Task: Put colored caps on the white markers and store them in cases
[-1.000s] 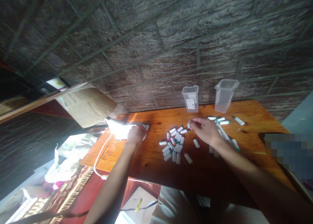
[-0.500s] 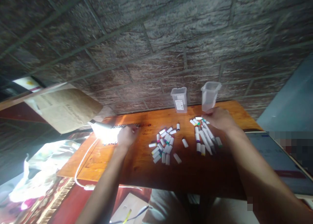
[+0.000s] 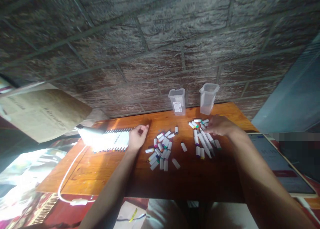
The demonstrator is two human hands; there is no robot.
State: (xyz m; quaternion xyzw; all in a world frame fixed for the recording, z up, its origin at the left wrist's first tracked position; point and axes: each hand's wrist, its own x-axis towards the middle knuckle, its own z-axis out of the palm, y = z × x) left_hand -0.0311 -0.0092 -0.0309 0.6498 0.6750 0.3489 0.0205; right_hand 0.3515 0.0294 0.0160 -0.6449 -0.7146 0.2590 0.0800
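Bent downward, the fingers of my right hand (image 3: 220, 125) close on the upper end of a white marker (image 3: 205, 143) in the right-hand group; the fingertips are partly hidden. Loose caps (image 3: 196, 135) with coloured ends lie around these markers. My left hand (image 3: 137, 137) rests on the table at the right end of a row of markers (image 3: 117, 140) laid side by side. Its thumb and fingers are apart with nothing visible between them. Between my hands lies a loose pile of white caps (image 3: 163, 152), several with coloured ends.
Two clear plastic containers (image 3: 178, 100) stand by the brick wall at the back of the wooden table (image 3: 140, 185). A tablet (image 3: 280, 165) lies at the right edge. A white cable (image 3: 65, 175) crosses the left side, below a brown paper bag (image 3: 47, 110).
My right hand has come down from beside the right container onto the markers. My left hand's thumb and fingers have spread apart. The view has shifted, showing more of the marker row.
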